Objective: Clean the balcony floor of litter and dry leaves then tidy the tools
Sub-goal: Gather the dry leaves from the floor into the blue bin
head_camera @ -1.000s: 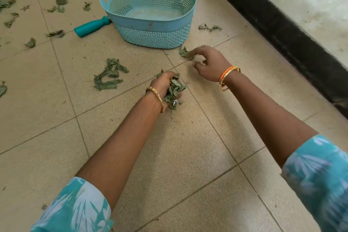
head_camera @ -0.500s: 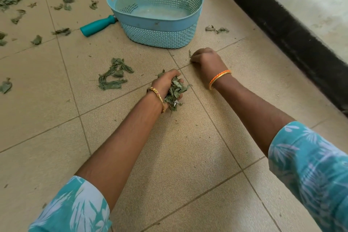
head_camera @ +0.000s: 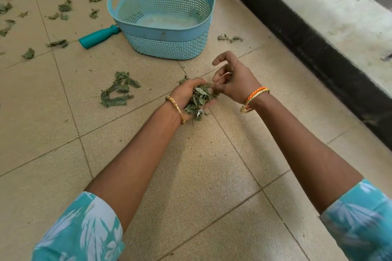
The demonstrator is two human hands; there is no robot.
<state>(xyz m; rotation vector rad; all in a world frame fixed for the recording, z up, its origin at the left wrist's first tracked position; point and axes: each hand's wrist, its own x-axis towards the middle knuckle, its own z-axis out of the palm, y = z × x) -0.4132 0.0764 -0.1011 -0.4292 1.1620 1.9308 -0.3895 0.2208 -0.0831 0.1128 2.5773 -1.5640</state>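
partly done: left hand (head_camera: 186, 95) cups and grips a bunch of dry green leaves (head_camera: 200, 99); right hand (head_camera: 233, 80) pinches a scrap against it. the perforated blue plastic basket (head_camera: 165, 46) holds no leaves. one clump (head_camera: 117, 92) and scattered leaves (head_camera: 61, 10) remain on the beige tiled floor (head_camera: 201, 176). teal tool handle (head_camera: 97, 36) lies beside the basket, untidied.

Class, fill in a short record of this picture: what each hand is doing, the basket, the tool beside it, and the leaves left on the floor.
left hand: grips a bunch of leaves
right hand: fingers curled, at the bunch; what it holds is unclear
basket: blue, upright, no leaves visible inside
tool handle: teal, lying left of the basket
loose leaves: a pile left of the hands, more scattered far left
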